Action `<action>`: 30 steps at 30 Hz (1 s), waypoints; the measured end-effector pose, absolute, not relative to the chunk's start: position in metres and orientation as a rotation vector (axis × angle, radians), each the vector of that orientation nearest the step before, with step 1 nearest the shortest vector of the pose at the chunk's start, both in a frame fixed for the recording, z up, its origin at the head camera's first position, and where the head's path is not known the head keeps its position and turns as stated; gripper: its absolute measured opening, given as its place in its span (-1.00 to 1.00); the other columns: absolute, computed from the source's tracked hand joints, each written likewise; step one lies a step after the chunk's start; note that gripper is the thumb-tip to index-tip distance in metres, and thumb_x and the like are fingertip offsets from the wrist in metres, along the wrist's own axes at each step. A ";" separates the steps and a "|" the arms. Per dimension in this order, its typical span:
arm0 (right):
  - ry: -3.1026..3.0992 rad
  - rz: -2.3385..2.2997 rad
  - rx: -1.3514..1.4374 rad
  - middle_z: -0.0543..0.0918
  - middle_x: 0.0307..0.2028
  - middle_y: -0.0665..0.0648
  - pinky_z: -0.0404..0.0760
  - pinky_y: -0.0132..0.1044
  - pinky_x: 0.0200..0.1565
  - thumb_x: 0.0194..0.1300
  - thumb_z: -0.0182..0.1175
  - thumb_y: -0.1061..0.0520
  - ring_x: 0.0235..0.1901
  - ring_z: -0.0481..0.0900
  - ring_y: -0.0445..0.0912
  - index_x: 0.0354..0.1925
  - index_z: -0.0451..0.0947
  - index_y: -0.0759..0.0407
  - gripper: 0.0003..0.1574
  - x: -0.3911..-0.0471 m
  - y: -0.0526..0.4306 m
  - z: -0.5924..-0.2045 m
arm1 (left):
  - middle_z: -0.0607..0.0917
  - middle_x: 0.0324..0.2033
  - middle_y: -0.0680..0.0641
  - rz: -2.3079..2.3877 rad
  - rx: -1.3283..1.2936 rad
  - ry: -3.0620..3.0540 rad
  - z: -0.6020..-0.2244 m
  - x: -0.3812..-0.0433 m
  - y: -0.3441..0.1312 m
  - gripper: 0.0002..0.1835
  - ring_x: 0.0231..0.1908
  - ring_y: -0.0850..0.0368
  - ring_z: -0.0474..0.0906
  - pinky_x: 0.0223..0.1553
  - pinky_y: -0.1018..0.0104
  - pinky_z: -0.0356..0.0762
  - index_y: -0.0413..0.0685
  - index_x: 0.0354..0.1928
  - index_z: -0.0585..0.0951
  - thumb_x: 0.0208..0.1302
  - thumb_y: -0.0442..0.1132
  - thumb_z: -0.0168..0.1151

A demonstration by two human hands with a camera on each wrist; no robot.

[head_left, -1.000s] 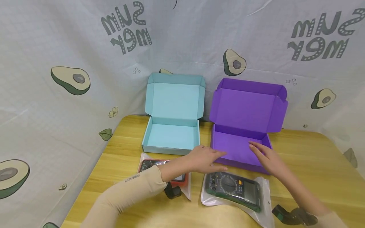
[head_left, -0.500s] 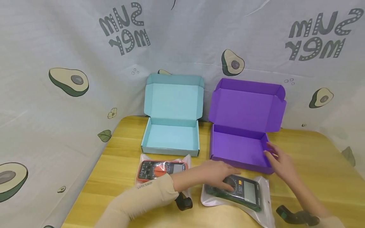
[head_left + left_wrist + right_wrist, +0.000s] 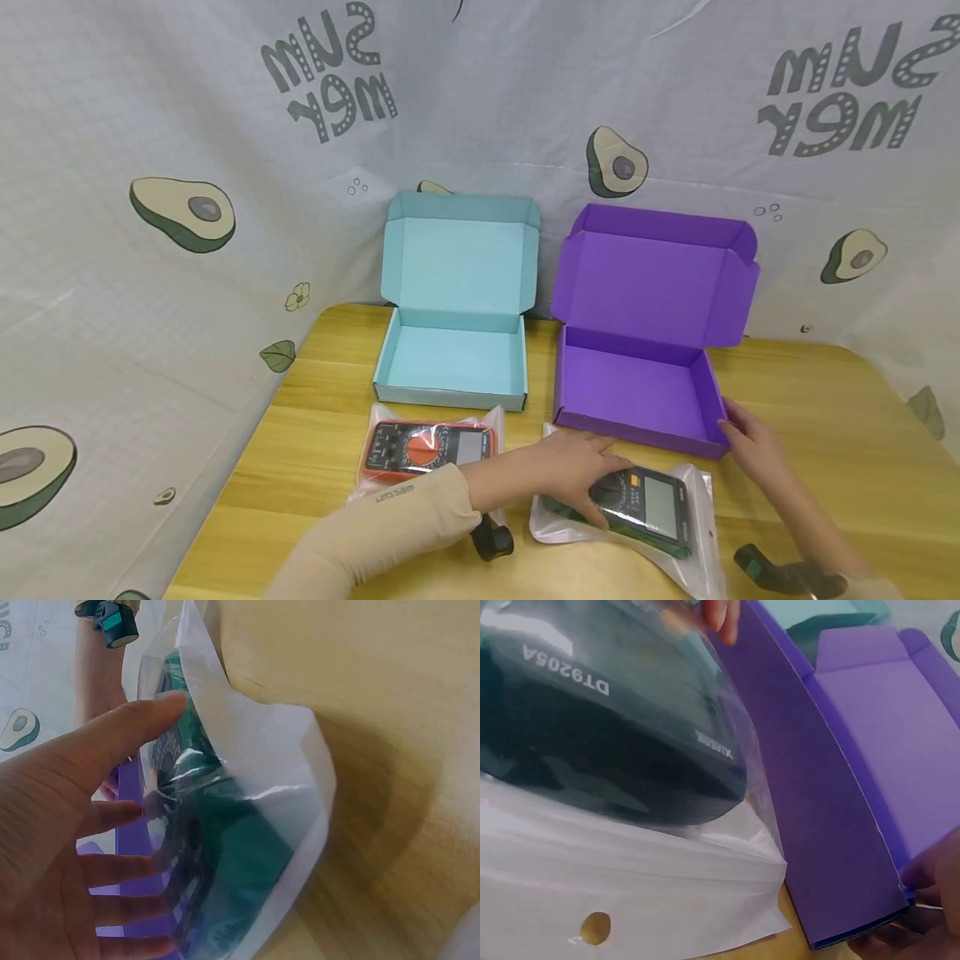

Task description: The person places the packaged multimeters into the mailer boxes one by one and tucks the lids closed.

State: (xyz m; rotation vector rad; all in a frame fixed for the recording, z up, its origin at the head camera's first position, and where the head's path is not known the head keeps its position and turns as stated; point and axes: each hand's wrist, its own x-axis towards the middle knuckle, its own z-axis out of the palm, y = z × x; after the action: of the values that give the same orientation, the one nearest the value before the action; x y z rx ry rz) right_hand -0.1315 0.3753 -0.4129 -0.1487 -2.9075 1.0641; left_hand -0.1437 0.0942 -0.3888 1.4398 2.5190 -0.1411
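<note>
My left hand (image 3: 572, 469) lies on a dark green multimeter (image 3: 651, 510) sealed in a clear and white plastic bag (image 3: 701, 518). In the left wrist view its thumb (image 3: 146, 720) is straight over the bag and the other fingers are spread along the far side. The right hand (image 3: 756, 450) pinches the right front corner of an open purple box (image 3: 637, 431). Seen from the right wrist, the thumb is at the wall's upper edge, with fingers below outside. "DT9205A" reads upside down on the multimeter in that view.
An open light-blue box (image 3: 450, 398) stands left of the purple one. In front of it lies a red multimeter (image 3: 423, 448) in a plastic bag, partly behind my left arm. The wooden table (image 3: 300, 467) meets a patterned curtain (image 3: 480, 125) at the back.
My left hand has come down and right onto the green multimeter. My right hand has moved from over the purple box to its right front corner and pinches it.
</note>
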 end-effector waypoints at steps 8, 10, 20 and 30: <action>-2.839 1.356 -0.195 0.18 0.13 0.69 0.50 -0.57 -0.26 0.45 -0.29 0.13 -0.28 0.41 -0.56 0.24 0.00 0.67 -0.36 -0.131 0.381 -0.419 | 0.34 0.26 0.17 -0.204 1.394 2.528 -0.398 -0.143 0.097 0.20 0.14 0.28 0.38 -0.07 0.43 0.45 0.36 0.41 0.04 -0.36 0.47 0.34; -2.815 1.432 -0.171 0.23 0.12 0.67 0.50 -0.64 -0.32 0.46 -0.29 0.15 -0.33 0.33 -0.65 0.23 -0.02 0.71 -0.36 -0.131 0.383 -0.420 | 0.38 0.23 0.17 -0.192 1.391 2.541 -0.400 -0.144 0.097 0.21 0.10 0.29 0.41 -0.10 0.43 0.47 0.32 0.41 0.06 -0.36 0.45 0.35; -2.811 1.694 -0.191 -0.06 0.20 0.71 0.53 -0.59 -0.25 0.48 -0.32 0.13 -0.30 0.32 -0.65 0.25 -0.21 0.72 -0.30 -0.134 0.391 -0.421 | 0.43 0.18 0.12 -0.088 1.380 2.542 -0.404 -0.145 0.097 0.22 0.12 0.26 0.39 0.09 0.35 0.38 0.21 0.41 0.10 -0.37 0.45 0.35; -2.750 1.960 -0.240 -0.24 0.24 0.70 0.53 -0.56 -0.21 0.48 -0.30 0.06 -0.29 0.32 -0.65 0.27 -0.35 0.68 -0.20 -0.134 0.392 -0.418 | 0.54 -0.01 0.29 -0.224 1.493 2.587 -0.405 -0.150 0.097 0.11 -0.38 0.44 0.42 -0.62 0.52 0.27 0.31 0.38 0.15 -0.29 0.52 0.23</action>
State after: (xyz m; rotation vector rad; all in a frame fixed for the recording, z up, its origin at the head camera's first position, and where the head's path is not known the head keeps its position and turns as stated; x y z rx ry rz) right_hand -0.1338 0.3917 -0.4180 -0.2404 -2.7505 1.9602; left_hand -0.1495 0.0972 -0.4047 1.4929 2.5866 -0.2238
